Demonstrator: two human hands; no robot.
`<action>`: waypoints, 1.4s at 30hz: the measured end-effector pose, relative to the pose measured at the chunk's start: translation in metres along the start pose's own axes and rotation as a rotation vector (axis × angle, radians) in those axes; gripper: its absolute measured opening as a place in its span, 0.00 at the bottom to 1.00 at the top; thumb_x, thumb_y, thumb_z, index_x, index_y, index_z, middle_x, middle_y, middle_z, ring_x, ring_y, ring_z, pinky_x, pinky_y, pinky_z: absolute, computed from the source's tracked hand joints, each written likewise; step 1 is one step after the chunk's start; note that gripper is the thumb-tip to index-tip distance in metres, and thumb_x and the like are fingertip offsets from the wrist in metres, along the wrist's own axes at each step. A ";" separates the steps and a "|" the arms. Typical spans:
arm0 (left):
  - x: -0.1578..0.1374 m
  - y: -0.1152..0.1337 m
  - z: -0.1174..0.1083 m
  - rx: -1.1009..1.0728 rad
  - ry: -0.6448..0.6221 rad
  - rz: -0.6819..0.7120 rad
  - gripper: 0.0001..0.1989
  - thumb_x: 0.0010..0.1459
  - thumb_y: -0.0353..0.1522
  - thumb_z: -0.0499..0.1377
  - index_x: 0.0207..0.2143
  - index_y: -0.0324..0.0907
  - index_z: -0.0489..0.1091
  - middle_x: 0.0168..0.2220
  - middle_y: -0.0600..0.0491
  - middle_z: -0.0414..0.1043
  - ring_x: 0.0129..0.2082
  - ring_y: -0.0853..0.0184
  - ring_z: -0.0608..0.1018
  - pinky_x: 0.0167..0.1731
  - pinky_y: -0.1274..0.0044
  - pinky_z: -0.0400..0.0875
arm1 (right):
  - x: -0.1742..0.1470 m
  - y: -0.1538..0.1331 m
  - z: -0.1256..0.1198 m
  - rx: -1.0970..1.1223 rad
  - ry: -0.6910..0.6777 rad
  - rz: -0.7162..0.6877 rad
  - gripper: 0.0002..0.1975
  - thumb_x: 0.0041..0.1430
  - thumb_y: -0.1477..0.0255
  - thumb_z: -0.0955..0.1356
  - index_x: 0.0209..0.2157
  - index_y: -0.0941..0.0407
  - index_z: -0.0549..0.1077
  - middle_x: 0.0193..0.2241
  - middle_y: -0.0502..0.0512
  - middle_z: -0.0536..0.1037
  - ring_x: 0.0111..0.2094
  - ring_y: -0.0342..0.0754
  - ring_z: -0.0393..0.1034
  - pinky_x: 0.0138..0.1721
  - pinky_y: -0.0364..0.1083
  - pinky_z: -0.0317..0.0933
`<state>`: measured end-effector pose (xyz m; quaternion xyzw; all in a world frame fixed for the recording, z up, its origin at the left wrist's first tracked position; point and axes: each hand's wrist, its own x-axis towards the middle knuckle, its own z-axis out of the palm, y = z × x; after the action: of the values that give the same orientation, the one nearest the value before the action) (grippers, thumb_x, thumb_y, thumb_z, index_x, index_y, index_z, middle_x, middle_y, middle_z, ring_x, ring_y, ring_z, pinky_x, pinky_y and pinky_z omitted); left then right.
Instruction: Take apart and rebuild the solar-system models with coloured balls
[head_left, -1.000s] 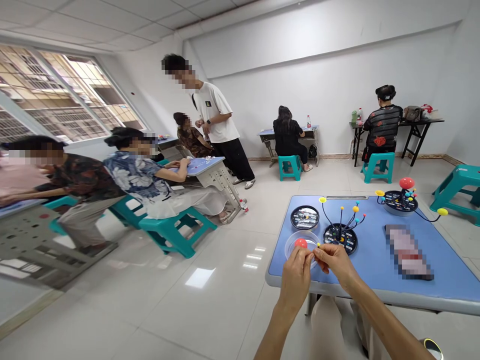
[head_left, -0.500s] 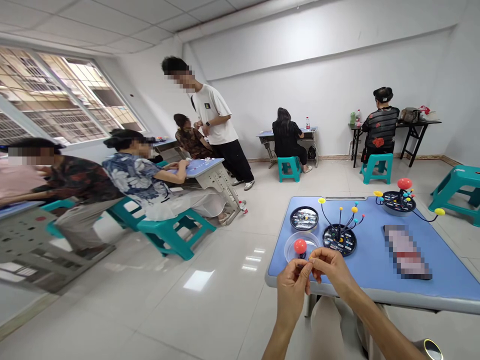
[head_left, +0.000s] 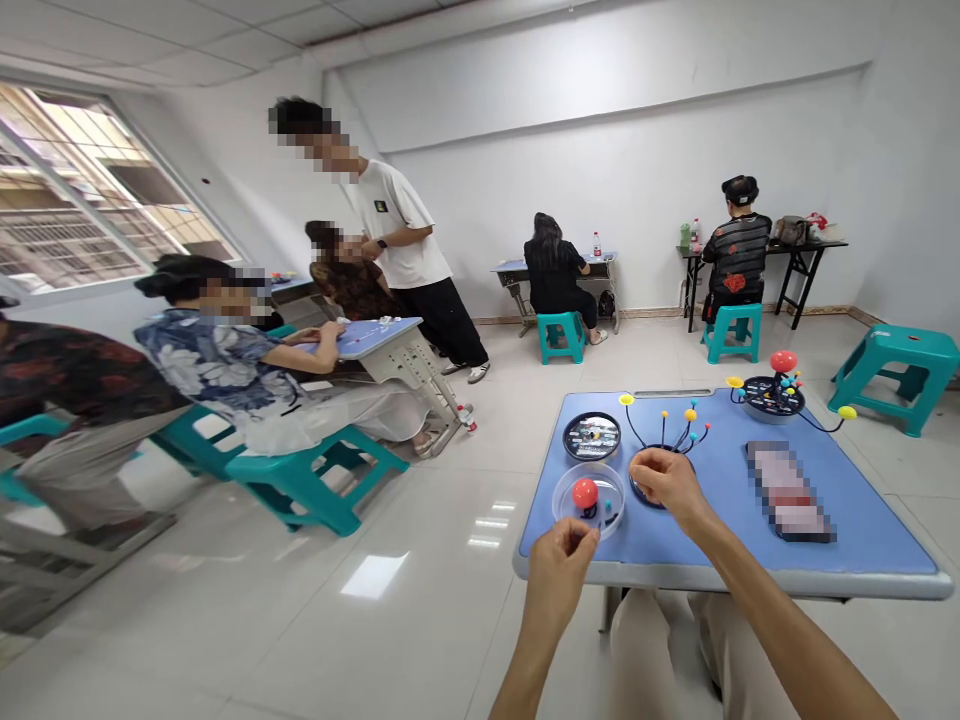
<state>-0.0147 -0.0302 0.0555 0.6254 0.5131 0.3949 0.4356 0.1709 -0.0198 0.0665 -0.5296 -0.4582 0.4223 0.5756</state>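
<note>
My left hand [head_left: 559, 558] is held over the table's front edge, just below a clear round dish [head_left: 556, 492]. Its thumb and forefinger are pinched; whatever sits between them is too small to make out. Inside the dish lie a red ball [head_left: 585, 493] on a black piece, a small blue bead [head_left: 607, 506] and dark bits. My right hand [head_left: 670, 484] hovers over a black round base [head_left: 649, 497], partly covering it, fingertips pinched and their contents hidden. Curved black stems rise from this base, tipped with coloured balls and a yellow cup [head_left: 626, 400].
A black printed disc [head_left: 592, 437] lies behind the dish on the blue table [head_left: 712, 540]. At the right stand another model with a red ball [head_left: 784, 361] and a blurred-out phone-like slab [head_left: 789, 490]. Green stools [head_left: 892, 375] and several people at other desks surround the room.
My hands have come apart: the right went toward the stemmed base, while the left stayed low by the dish. The view has shifted, and the dish's contents show more.
</note>
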 end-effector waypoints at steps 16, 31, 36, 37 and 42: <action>0.035 -0.006 0.012 0.668 0.023 0.251 0.11 0.55 0.24 0.55 0.35 0.43 0.75 0.34 0.50 0.74 0.33 0.64 0.77 0.34 0.74 0.68 | 0.007 0.010 0.029 -0.985 -0.139 -0.148 0.13 0.53 0.80 0.65 0.39 0.57 0.77 0.37 0.58 0.79 0.37 0.51 0.73 0.36 0.44 0.57; 0.028 0.000 0.131 0.123 0.077 0.253 0.18 0.62 0.31 0.51 0.53 0.38 0.68 0.36 0.46 0.75 0.36 0.61 0.76 0.40 0.68 0.71 | -0.013 -0.009 -0.098 -0.817 0.352 -0.352 0.11 0.61 0.68 0.63 0.32 0.55 0.76 0.31 0.56 0.78 0.28 0.50 0.68 0.34 0.48 0.60; 0.056 0.008 0.143 0.253 0.097 0.218 0.14 0.60 0.30 0.54 0.47 0.35 0.71 0.39 0.42 0.75 0.40 0.56 0.76 0.42 0.65 0.68 | 0.026 -0.045 -0.083 -1.314 -0.152 -0.634 0.15 0.59 0.82 0.61 0.38 0.55 0.77 0.44 0.59 0.78 0.49 0.54 0.63 0.44 0.50 0.57; 0.059 0.009 0.143 0.264 0.093 0.225 0.12 0.60 0.29 0.54 0.44 0.36 0.72 0.39 0.42 0.75 0.39 0.56 0.76 0.41 0.66 0.68 | 0.035 -0.049 -0.079 -1.398 -0.274 -0.644 0.15 0.57 0.82 0.62 0.38 0.55 0.77 0.43 0.59 0.78 0.50 0.55 0.61 0.45 0.50 0.56; 0.066 0.004 0.144 0.219 0.088 0.250 0.10 0.59 0.26 0.52 0.34 0.39 0.74 0.35 0.45 0.76 0.35 0.59 0.77 0.37 0.69 0.67 | 0.062 -0.048 -0.064 -1.602 -0.626 -0.571 0.08 0.51 0.80 0.67 0.31 0.57 0.77 0.30 0.58 0.78 0.42 0.53 0.63 0.42 0.51 0.50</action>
<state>0.1325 0.0148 0.0179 0.7103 0.4897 0.4147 0.2893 0.2473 0.0218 0.1182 -0.4984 -0.8644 -0.0571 -0.0334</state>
